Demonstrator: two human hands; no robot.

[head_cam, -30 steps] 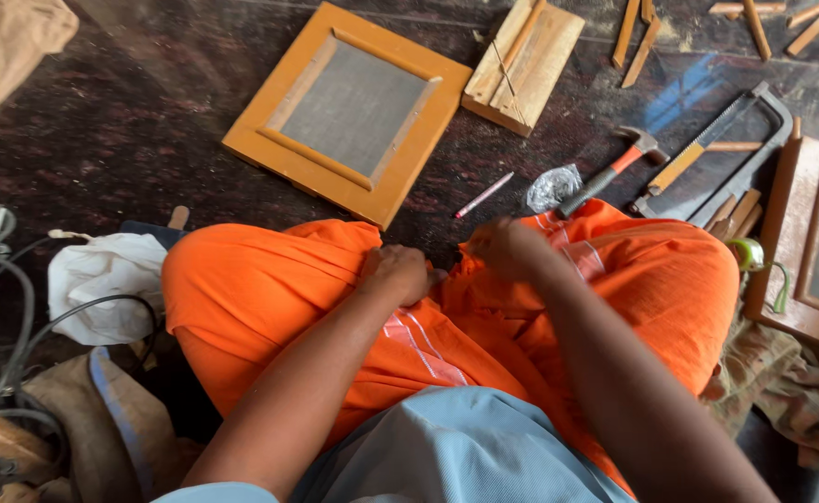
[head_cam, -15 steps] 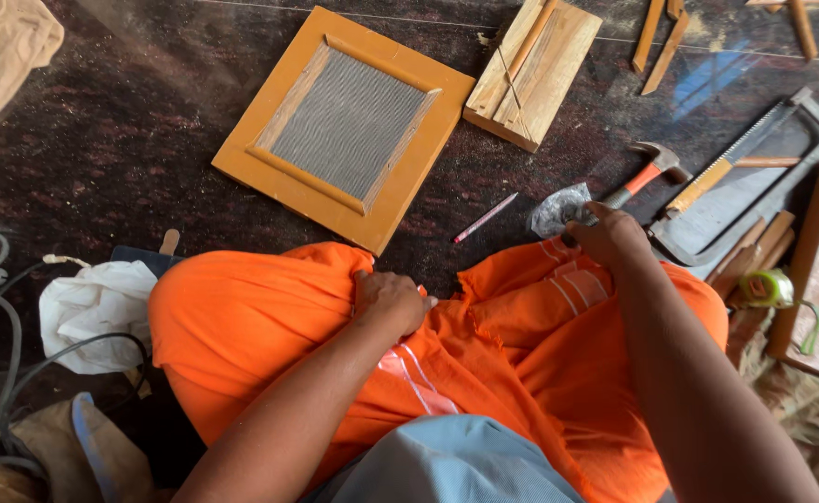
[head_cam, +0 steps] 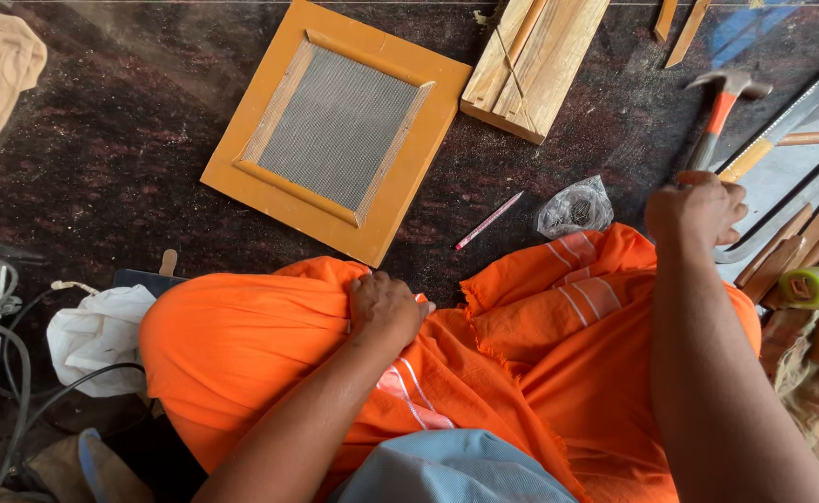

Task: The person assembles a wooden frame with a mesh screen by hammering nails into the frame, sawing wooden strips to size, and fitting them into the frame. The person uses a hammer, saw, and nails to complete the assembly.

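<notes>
I see my left hand [head_cam: 386, 307] clutching the orange cloth [head_cam: 270, 345], my right hand [head_cam: 696, 207] gripping the hammer [head_cam: 718, 116] handle, past the cloth.

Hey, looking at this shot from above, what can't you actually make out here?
Head view only:
- Right hand at the hammer handle: the hand's back hides the grip.
- Left hand on the orange cloth: its fingers curl under, out of view.
- Clear bag: contents too small to tell.
- Saw: cut off by the right edge.
</notes>
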